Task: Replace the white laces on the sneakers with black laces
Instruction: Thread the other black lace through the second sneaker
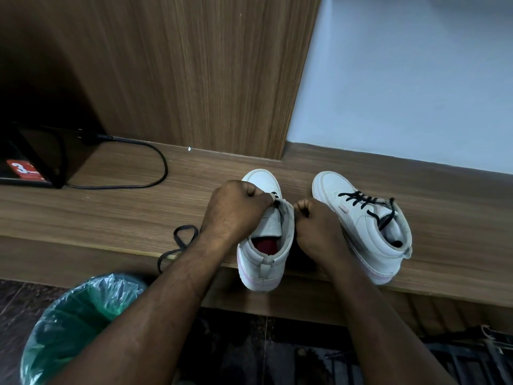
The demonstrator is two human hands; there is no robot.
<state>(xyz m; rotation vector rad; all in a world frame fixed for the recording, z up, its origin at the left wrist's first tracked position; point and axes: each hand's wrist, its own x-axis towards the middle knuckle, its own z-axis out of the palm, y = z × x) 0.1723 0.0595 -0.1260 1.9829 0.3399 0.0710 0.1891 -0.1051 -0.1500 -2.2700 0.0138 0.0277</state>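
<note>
Two white high-top sneakers stand on a wooden surface (111, 212), toes pointing away toward the back, heels at the front edge. The left sneaker (270, 226) sits between both hands. Its heel juts out past the edge and a red insole shows inside its open collar. The right sneaker (369, 232) stands just beside the right hand and is already threaded with black across its eyelets, its heel also reaching the edge.

The left hand (236, 209) is curled into a fist over the left sneaker's tongue, its fingertips pinching a black lace (180, 247) at the eyelets near the toe. The loose length of that lace runs out from under the left wrist, loops on the surface and drops over the front edge.

The right hand (313, 226) has its fingers curled and presses against the left sneaker's right side. I cannot tell whether it grips anything, since its palm side is hidden.

To the left, a black cable (163, 168) curves across the surface to a dark box (25, 169) with a red sticker. A wood panel (194, 65) rises behind, with a pale wall (402, 79) to its right. Below the surface, at lower left, stands a bin (77, 323) lined with a green bag, on a dark floor.
</note>
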